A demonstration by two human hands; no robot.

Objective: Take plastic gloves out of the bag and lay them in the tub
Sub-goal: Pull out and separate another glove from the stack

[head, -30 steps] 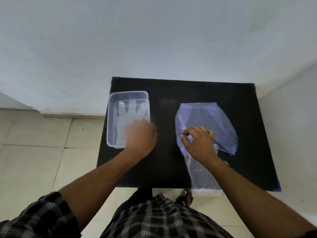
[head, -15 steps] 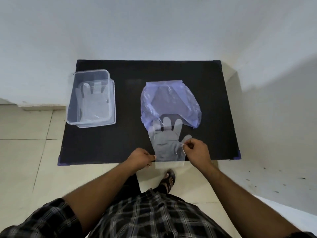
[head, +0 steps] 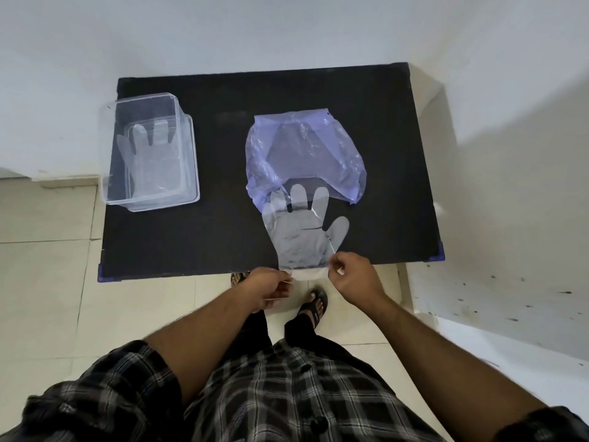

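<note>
A thin, clear plastic glove is stretched flat over the near edge of the black rectangular table, its fingertips pointing away from the person and overlapping the mouth of the crumpled, translucent purple plastic bag that lies on the table beyond it. The left hand pinches the left corner of the glove's cuff between thumb and fingers, and the right hand pinches the right corner the same way, so the cuff hangs just past the table's edge between the 2 hands. At the table's far left stands a clear rectangular plastic tub, partly overhanging the left edge, with at least 1 more clear glove lying flat inside it, fingers pointing toward the wall. Well apart from the bag, the tub touches neither hand. Below, the person wears a dark checked shirt and dark sandals on pale floor tiles.
</note>
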